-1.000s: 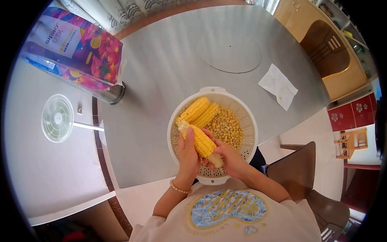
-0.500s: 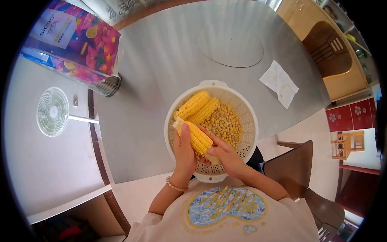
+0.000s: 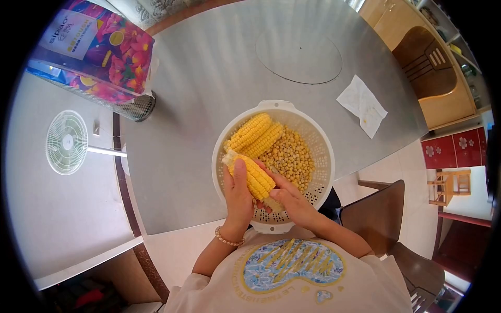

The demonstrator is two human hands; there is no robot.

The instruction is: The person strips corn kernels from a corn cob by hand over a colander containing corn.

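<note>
A white colander (image 3: 324, 156) sits at the table's near edge. Two yellow corn cobs (image 3: 249, 133) lie side by side in its upper left, and loose kernels (image 3: 292, 159) are heaped on the right. Over the colander's lower left I hold a partly stripped cob (image 3: 253, 175), its bare end pointing down and right. My left hand (image 3: 238, 193) wraps its left side with the thumb on top. My right hand (image 3: 292, 201) grips it near the bare lower end, thumb against the kernels.
On the grey table (image 3: 198, 83) a crumpled white tissue (image 3: 362, 106) lies to the right. A colourful tissue pack (image 3: 99, 52) stands in a mesh basket (image 3: 136, 108) at the upper left. A brown chair (image 3: 374, 216) is at the lower right; a fan (image 3: 67, 142) is at the left.
The view has shifted, so the table and colander sit slightly higher in the picture. Both hands still hold the same cob, with its bare lower end now more covered by my right hand.
</note>
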